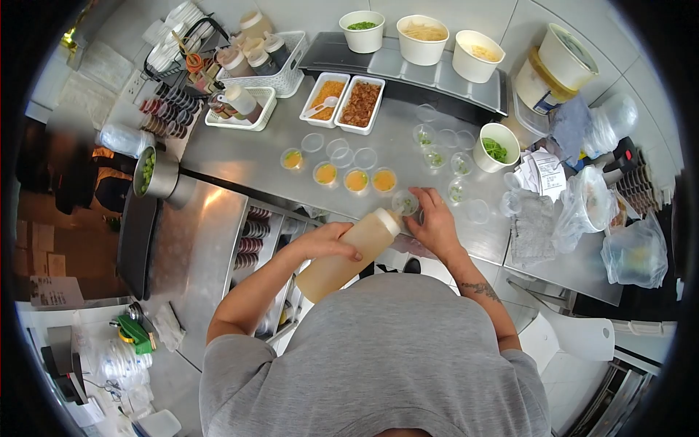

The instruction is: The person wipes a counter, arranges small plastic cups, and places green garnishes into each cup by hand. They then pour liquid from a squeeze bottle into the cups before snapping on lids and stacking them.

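My left hand is wrapped round a large squeeze bottle of pale yellowish liquid, tilted with its white cap up and to the right. The bottle's tip is at a small clear cup, which my right hand holds by its right side near the counter's front edge. Several cups with orange filling stand to the left of it. Beyond my right hand are several clear cups with bits of green. Clear lids lie behind the orange cups.
Two white trays hold orange shreds and brown bits. Three white tubs stand on the back shelf; another tub with greens is at the right. Bottles fill a white basket. A metal pot stands at the left.
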